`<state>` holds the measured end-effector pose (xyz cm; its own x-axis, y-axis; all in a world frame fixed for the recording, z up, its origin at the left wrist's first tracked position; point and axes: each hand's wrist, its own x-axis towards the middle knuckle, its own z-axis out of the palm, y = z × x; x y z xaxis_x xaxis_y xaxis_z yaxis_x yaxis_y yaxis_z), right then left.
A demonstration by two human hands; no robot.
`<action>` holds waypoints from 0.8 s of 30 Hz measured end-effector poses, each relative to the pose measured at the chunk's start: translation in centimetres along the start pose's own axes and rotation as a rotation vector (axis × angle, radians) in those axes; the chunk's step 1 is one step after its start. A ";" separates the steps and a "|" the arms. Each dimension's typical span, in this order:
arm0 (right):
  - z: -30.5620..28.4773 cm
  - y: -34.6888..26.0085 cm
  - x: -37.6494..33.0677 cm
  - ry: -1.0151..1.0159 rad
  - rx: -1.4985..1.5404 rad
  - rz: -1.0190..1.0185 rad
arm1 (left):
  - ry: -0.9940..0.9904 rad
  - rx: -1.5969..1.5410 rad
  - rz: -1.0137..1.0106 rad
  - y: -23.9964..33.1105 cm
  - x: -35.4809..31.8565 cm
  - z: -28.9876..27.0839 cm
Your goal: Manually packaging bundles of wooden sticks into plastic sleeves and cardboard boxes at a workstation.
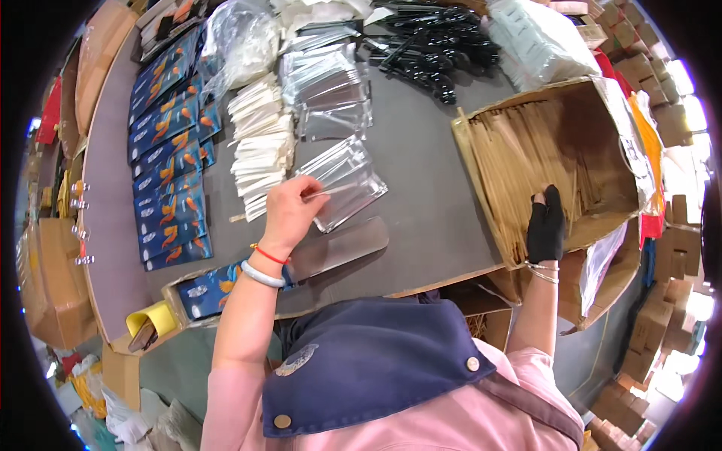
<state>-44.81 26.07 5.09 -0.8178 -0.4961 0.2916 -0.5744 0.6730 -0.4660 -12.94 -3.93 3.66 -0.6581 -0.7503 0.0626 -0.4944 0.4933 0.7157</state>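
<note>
My left hand wears a red cord and a pale bangle at the wrist. Its thumb and forefinger pinch the left edge of a clear plastic sleeve on the near stack. My right hand, in a black glove with a bare thumb tip, reaches into an open cardboard box on its side. Long thin tan sticks fill much of that box. The gloved fingers are drawn together against the sticks; whether they grip one is hidden. Beside my left hand runs a row of slim white packets.
Dark blue printed packets lie overlapped in a column at left. More clear sleeves and black plastic-wrapped pieces are farther back. A long narrow tray with blue packets and a yellow holder line the near edge.
</note>
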 end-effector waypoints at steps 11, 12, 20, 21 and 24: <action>6.2 -13.5 -4.2 -0.750 0.453 -0.530 | -0.086 0.260 0.036 1.5 -9.0 -3.2; 6.4 -13.8 -4.4 -0.798 0.414 -0.545 | -0.065 0.275 0.040 1.6 -9.3 -3.8; 10.3 -16.8 -8.0 -0.780 0.266 -0.785 | -0.086 0.303 0.113 0.3 -11.1 -4.2; 11.0 -17.5 -8.3 -0.738 0.435 -0.816 | -0.086 0.308 0.129 0.8 -10.6 -3.5; 11.0 -15.2 -6.4 -0.697 0.441 -0.738 | -0.099 0.322 0.109 1.0 -10.1 -3.5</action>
<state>-30.43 13.01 1.14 -0.0012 -0.9886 0.1504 -0.7367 -0.1009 -0.6687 -4.81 2.59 6.14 -0.7608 -0.6472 0.0476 -0.5615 0.6933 0.4518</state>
